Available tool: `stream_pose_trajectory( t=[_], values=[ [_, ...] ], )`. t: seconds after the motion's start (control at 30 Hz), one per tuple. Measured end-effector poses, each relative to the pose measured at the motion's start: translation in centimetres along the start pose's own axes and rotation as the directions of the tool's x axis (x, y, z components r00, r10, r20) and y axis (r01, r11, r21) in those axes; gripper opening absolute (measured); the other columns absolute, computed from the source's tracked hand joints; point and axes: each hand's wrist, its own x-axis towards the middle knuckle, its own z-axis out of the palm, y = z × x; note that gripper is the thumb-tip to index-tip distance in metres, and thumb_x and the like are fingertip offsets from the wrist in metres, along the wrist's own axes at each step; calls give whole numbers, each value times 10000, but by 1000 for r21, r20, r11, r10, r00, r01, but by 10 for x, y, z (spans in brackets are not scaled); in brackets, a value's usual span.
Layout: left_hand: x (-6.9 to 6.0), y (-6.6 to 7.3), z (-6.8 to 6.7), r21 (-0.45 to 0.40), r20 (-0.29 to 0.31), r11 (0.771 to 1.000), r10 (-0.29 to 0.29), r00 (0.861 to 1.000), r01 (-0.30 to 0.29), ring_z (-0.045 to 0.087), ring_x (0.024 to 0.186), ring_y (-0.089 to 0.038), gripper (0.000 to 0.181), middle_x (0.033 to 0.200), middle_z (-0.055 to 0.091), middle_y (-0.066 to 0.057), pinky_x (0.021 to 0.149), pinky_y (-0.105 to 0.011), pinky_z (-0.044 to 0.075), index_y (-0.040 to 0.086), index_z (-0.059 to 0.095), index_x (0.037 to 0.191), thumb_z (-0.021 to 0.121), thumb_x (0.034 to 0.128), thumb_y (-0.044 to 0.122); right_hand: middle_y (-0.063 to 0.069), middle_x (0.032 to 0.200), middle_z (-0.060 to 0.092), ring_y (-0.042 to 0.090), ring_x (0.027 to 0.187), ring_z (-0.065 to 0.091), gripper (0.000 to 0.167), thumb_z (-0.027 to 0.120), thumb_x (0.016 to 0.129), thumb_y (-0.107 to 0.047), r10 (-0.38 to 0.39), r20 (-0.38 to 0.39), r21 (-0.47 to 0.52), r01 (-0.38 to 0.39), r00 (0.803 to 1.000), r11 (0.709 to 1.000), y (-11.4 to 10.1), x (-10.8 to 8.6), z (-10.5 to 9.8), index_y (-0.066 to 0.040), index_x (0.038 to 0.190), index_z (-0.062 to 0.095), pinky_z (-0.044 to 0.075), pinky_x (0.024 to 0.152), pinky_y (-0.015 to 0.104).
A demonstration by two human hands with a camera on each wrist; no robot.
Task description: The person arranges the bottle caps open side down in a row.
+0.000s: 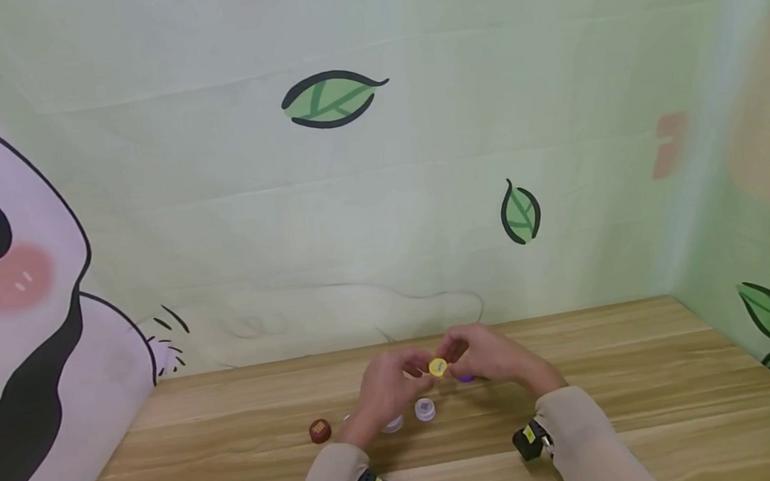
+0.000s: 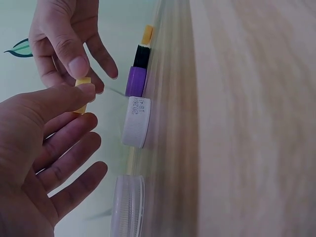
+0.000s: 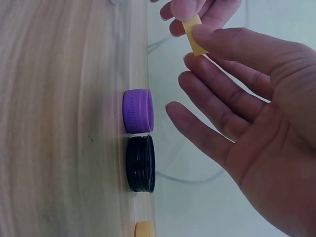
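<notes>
Above the table, a small yellow cap is held between both hands, its printed face toward the head camera. My left hand pinches one side with thumb and forefinger, its other fingers spread in the left wrist view. From the opposite side my right hand pinches it too; in the right wrist view the thumb lies on the yellow edge. A purple cap stands on the table below the right hand, beside a black cap. Below the left hand are a white cap with print on its side and another whitish cap.
An orange cap stands in line past the black one. A dark red cap sits left of my left forearm. The wooden table ends at a printed cloth backdrop with a thin cable in front.
</notes>
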Motion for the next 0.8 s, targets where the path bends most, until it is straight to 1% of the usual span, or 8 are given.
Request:
stream_pose_trajectory(
  t=[0.17, 0.27, 0.37, 0.53, 0.63, 0.8],
  values=[
    [2, 1, 0, 8, 24, 1000, -1, 1000, 0, 707, 847, -104, 158, 931, 794, 57, 771, -314, 564, 126, 822, 1018, 877, 871, 138, 10, 974, 740, 167, 912, 675, 197, 810, 885, 8, -44, 36, -9, 44, 998, 999, 0, 1, -3, -39, 1059, 731, 571, 817, 348],
    [1, 1, -1, 1, 47, 1000, 0, 999, 0, 702, 841, -90, 151, 925, 793, 55, 773, -306, 558, 116, 822, 1005, 877, 866, 134, 22, 965, 741, 165, 905, 679, 202, 822, 875, 24, -65, 63, 0, 65, 996, 998, 1, 1, -3, -16, 1050, 729, 577, 827, 336],
    [0, 0, -1, -13, 68, 1000, 9, 998, -8, 704, 831, -88, 153, 921, 794, 43, 769, -293, 561, 99, 820, 996, 882, 859, 124, 26, 959, 727, 172, 899, 668, 208, 832, 870, 30, -55, 77, 9, 55, 995, 998, 1, 1, -2, -20, 1040, 723, 580, 835, 338],
    [0, 0, 1, -45, 98, 999, 30, 995, -26, 699, 820, -61, 151, 918, 796, 41, 764, -264, 561, 85, 824, 1000, 881, 869, 133, 33, 935, 719, 171, 875, 672, 212, 838, 850, 54, -37, 87, 18, 35, 996, 999, 2, -1, -2, -22, 1010, 722, 586, 805, 319],
    [-1, 1, 1, -50, 103, 998, 43, 994, -38, 700, 810, -53, 150, 898, 794, 43, 759, -266, 557, 81, 824, 998, 879, 871, 136, 40, 923, 721, 167, 863, 674, 210, 835, 840, 68, -37, 94, 27, 35, 995, 999, 3, -2, -2, -13, 998, 723, 583, 781, 300],
    [0, 3, -1, -55, 113, 998, 39, 993, -32, 702, 814, -61, 152, 883, 789, 40, 763, -267, 543, 78, 822, 989, 875, 853, 117, 42, 913, 715, 165, 855, 664, 220, 835, 823, 79, -37, 105, 28, 34, 994, 999, 2, -1, -3, -16, 986, 721, 573, 771, 290]
  ],
)
